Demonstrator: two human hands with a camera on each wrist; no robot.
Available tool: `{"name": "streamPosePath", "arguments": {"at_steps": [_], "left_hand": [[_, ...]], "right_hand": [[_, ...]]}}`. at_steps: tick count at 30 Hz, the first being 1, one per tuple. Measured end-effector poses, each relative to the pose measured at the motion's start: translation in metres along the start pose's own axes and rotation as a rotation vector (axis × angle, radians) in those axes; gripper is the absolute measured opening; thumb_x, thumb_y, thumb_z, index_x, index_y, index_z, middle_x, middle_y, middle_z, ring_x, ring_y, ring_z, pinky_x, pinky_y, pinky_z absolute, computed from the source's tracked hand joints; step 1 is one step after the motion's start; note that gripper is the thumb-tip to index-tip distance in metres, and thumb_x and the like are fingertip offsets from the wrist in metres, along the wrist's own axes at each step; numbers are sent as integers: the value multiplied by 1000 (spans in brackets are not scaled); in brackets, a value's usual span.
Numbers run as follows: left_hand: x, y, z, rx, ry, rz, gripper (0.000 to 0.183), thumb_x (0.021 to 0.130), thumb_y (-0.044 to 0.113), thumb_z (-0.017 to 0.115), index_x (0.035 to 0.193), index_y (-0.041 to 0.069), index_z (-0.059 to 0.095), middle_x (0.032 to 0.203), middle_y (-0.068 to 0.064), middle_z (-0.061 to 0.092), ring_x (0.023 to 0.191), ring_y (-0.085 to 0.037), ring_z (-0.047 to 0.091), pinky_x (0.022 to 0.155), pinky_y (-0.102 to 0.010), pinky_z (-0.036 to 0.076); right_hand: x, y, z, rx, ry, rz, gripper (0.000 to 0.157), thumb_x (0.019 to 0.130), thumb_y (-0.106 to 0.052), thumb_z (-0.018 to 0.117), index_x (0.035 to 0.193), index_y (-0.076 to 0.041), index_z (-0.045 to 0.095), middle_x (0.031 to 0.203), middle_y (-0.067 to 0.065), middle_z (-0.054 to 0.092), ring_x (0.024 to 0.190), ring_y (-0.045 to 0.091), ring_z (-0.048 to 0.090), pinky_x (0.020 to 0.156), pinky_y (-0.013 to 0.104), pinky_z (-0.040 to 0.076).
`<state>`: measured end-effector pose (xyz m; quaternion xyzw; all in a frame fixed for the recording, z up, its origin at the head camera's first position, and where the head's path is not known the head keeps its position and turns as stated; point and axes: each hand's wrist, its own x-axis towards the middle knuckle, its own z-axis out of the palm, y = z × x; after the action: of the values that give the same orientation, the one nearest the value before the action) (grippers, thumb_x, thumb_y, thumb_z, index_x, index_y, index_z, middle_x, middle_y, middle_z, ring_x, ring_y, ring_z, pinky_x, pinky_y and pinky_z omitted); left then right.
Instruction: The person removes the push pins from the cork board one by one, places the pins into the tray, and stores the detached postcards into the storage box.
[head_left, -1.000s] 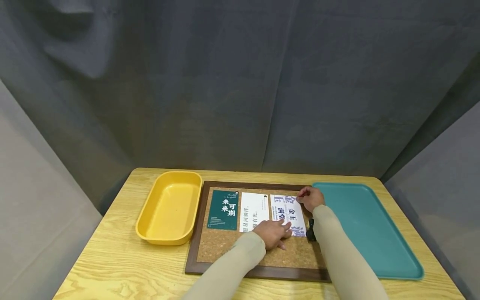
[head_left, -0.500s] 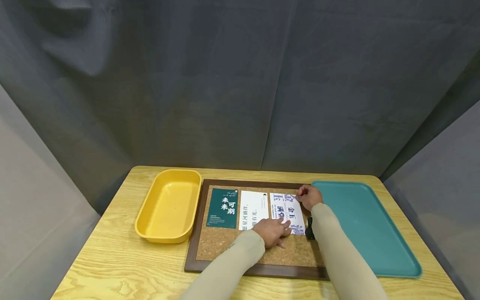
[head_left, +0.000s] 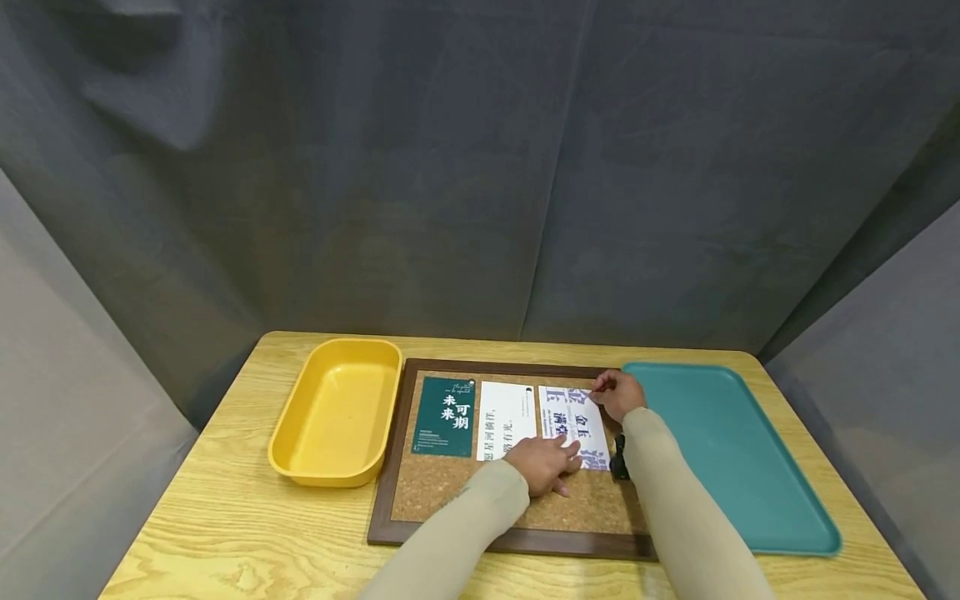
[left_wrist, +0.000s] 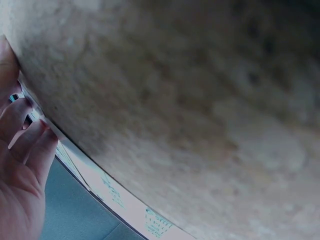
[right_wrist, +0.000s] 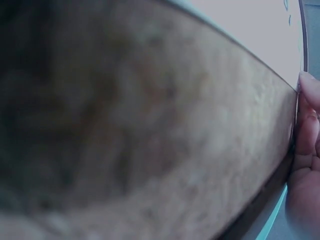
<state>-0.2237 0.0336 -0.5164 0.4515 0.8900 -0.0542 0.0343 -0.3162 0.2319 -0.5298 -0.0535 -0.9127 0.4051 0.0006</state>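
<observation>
A corkboard [head_left: 442,492] in a brown wooden frame lies flat on the table, with three cards in a row on it. My left hand [head_left: 543,467], fingers spread, presses on the lower left part of the purple-and-white card [head_left: 581,425]. At that card's top right corner my right hand [head_left: 621,396] pinches with thumb and forefinger; I cannot tell what small thing is between the fingertips. To the left are a white card [head_left: 506,412] and a dark green card [head_left: 442,429], each with a small dot near its top right corner.
A yellow plastic bin [head_left: 337,417] stands left of the corkboard. On the right, a flat teal tray [head_left: 750,467] reaches along the board's side. A small black object [head_left: 619,458] lies beside the right wrist. A grey curtain [head_left: 450,167] hangs behind the wooden table [head_left: 210,517].
</observation>
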Motion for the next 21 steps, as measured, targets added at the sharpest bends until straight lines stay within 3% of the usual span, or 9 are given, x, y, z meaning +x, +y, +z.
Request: {"name": "streamPosePath", "arguments": {"at_steps": [21], "left_hand": [[-3, 0, -1, 6, 6, -10, 56, 87, 54, 56, 138, 29, 55, 147, 8, 44, 132, -12, 44, 90, -29, 52]], "right_hand": [[-1, -4, 2, -23, -4, -34, 10, 91, 1, 63, 84, 0, 56, 80, 11, 56, 73, 25, 51, 67, 35, 42]]}}
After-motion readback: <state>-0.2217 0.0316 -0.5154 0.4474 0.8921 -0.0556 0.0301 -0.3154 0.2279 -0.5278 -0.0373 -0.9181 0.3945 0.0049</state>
